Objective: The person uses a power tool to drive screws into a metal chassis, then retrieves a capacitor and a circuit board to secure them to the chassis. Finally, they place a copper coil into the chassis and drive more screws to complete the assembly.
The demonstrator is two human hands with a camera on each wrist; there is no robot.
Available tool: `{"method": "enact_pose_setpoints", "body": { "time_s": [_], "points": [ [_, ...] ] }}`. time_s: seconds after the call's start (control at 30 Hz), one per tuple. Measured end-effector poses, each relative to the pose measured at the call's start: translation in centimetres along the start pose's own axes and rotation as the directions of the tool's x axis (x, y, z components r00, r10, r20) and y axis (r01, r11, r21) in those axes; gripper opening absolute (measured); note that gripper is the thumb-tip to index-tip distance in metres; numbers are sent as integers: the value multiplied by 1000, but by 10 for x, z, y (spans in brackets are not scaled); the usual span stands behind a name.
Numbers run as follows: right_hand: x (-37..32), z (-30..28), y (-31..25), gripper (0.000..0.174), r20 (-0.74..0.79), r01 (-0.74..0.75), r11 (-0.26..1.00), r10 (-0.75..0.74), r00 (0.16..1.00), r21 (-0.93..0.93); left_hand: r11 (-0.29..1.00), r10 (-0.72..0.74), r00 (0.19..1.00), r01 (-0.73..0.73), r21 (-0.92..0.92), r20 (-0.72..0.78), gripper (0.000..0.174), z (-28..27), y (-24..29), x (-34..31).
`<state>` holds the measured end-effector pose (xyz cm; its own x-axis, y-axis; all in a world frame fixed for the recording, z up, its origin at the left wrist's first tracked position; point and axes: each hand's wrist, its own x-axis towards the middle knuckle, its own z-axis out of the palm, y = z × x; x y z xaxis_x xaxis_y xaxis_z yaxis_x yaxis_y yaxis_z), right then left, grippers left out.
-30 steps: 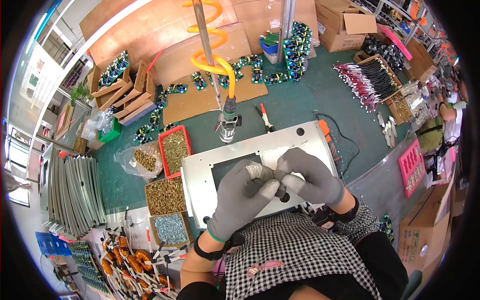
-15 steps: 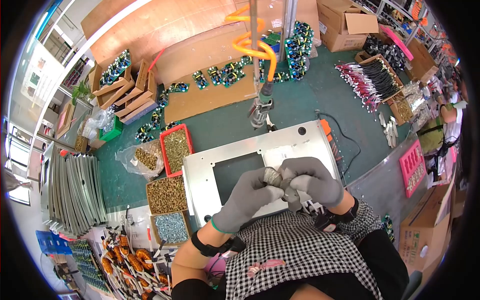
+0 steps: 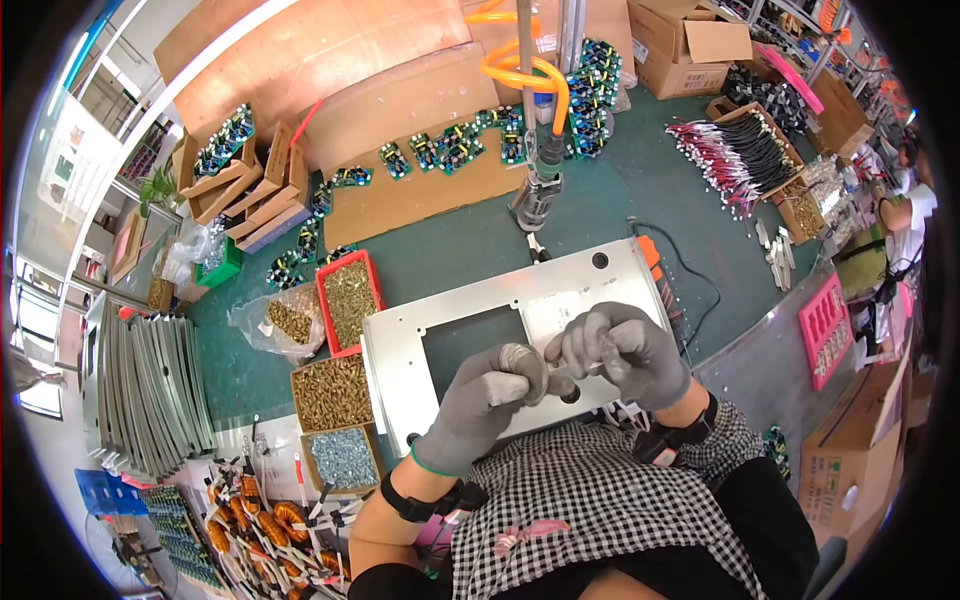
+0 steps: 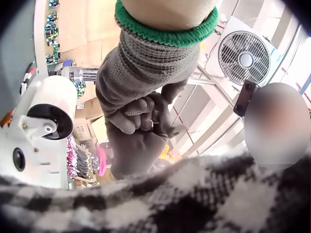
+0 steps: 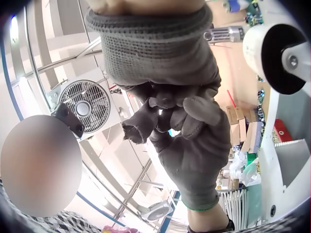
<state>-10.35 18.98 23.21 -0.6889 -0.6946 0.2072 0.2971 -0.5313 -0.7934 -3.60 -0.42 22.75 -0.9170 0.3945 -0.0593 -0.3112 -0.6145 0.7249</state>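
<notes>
Both hands wear grey work gloves and meet over a white metal panel (image 3: 470, 322). My left hand (image 3: 480, 400) has curled fingers, with a pale ribbed wrap around its index finger. My right hand (image 3: 630, 355) is curled too, its fingertips close against the left ones. Between them they pinch a small grey fabric tube (image 5: 137, 127), whose open, frayed end sticks out in the right wrist view. I cannot tell whether this tube is loose or part of a glove. Fingers hide most of it in the left wrist view.
A power screwdriver (image 3: 538, 200) hangs on an orange coiled hose beyond the panel. Left of it stand a red tray (image 3: 378, 290) of small fasteners and boxes of screws (image 3: 332, 392). Stacked metal panels (image 3: 150, 385) stand far left; wire bundles (image 3: 740, 160) lie right.
The hands have shifted and turned against each other, and the right fingers have lifted and curled more. The hanging screwdriver has swung to the right.
</notes>
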Motion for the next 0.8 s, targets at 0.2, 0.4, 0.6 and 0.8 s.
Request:
{"method": "enact_pose_setpoints", "body": {
  "time_s": [0.2, 0.4, 0.6, 0.8],
  "points": [
    [0, 22, -23, 18, -166, -277, 948, 252, 953, -154, 929, 161, 955, -60, 366, -251, 20, 19, 13, -8],
    [12, 27, -11, 21, -322, -280, 911, 179, 930, -302, 895, 294, 895, -135, 426, -335, 24, 26, 11, -13],
    [16, 25, -2, 17, -332, -349, 859, 227, 916, -376, 896, 379, 847, -237, 374, -372, 26, -4, 0, -22],
    [18, 27, 13, 18, -143, 69, 582, -310, 940, -811, 727, 607, 678, -263, 634, -415, 15, 4, 5, -26]
  ]
}}
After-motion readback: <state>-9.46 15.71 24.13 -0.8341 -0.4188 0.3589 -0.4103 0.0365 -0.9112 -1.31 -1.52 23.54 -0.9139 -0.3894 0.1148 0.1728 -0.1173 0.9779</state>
